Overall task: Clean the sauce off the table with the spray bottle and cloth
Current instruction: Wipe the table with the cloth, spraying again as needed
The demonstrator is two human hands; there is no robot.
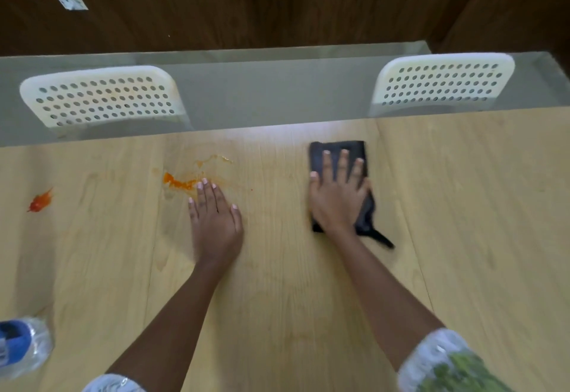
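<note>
On table [277, 283] | right hand [337, 197] flat, fingers straight, pressing dark cloth [339, 157], well right of sauce | left hand [216, 222] flat, empty, fingertips at smeared orange sauce [179, 182] | second red blob [40, 202] untouched far left | spray bottle [21, 345] near left edge | wiping likely barely started.

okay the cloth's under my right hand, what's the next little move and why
Probably slide the right hand, flat on the dark cloth, leftward onto the orange smear. That sauce sits unwiped by the left hand's fingertips, and the cloth lies well right of it.
</note>
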